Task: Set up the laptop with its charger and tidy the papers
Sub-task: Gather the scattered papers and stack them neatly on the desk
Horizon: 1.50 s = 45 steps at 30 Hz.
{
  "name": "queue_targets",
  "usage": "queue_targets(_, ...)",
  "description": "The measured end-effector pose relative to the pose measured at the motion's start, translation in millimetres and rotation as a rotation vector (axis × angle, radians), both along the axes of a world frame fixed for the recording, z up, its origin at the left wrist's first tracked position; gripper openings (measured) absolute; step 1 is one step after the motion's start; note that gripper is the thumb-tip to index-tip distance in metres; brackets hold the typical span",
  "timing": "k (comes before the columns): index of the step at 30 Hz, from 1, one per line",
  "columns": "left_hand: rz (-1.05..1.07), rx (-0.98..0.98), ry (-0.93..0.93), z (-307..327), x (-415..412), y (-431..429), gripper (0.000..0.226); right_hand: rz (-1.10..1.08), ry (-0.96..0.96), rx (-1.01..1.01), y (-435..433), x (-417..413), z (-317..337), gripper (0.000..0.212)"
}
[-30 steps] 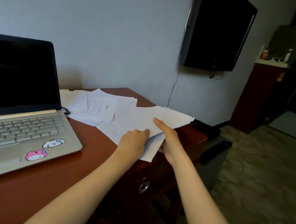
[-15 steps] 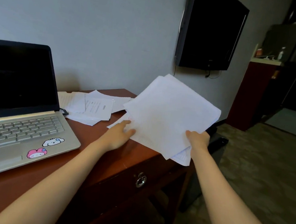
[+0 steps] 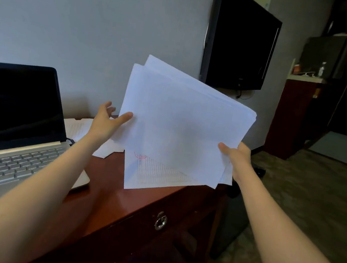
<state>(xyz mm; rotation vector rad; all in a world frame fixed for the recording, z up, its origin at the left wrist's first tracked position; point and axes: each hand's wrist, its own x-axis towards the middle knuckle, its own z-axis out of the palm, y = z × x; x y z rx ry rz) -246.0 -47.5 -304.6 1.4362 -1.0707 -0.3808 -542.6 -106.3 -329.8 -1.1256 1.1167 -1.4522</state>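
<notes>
Mostly hidden behind stack (image 3: 179,127), loose papers (image 3: 83,129), laptop (image 3: 12,139) cropped left.

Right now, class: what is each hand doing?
Left hand: open, thumb touching the paper stack.
Right hand: gripping the paper stack.

**Where Everything Sat**

I held the sheaf of papers (image 3: 179,132) above the right end of the desk (image 3: 111,193). My right hand (image 3: 238,159) was at its lower right corner and my left hand (image 3: 105,120) touched its left edge. The laptop (image 3: 12,143) stood on the desk to the left, with loose sheets (image 3: 80,127) lying just right of it. The television (image 3: 239,45) hung on the wall behind the sheaf, and a cabinet (image 3: 291,120) stood farther right.
</notes>
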Motion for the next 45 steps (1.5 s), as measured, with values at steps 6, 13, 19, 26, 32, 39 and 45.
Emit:
queue_targets(6, -0.072, -0.107, 0.008, 14.5, 11.2, 5.6, 0.022, 0.080, -0.129, -0.041, -2.5, 17.5, 9.0, 0.033)
queue_targets(13, -0.055, -0.215, -0.025, 55.1, 25.7, 8.1, 0.009, 0.138, -0.215, -0.115, -13.2, 40.1, 30.9, 0.031)
queue_targets(19, -0.124, -0.062, 0.002, 20.8, 42.9, 7.4, 0.035, 0.136, -0.063, -0.111, -21.5, 45.9, 5.1, 0.029)
queue_targets(26, -0.061, -0.189, 0.037, 40.5, 35.8, -0.9, 0.029, 0.065, -0.154, -0.160, -31.1, 60.6, 26.9, 0.026)
queue_targets(32, -0.197, -0.126, 0.084, 41.5, 50.2, 1.7, 0.041, 0.093, -0.030, -0.173, -43.1, 64.0, 17.6, 0.023)
queue_targets(39, -0.081, -0.003, 0.067, -3.6, 62.1, -10.3, 0.038, 0.036, -0.087, -0.183, -48.9, 72.4, 17.9, 0.012)
queue_targets(45, -0.187, -0.048, 0.090, 3.1, 60.9, -10.2, 0.041, 0.115, -0.026, -0.205, -51.7, 65.9, 19.2, 0.019)
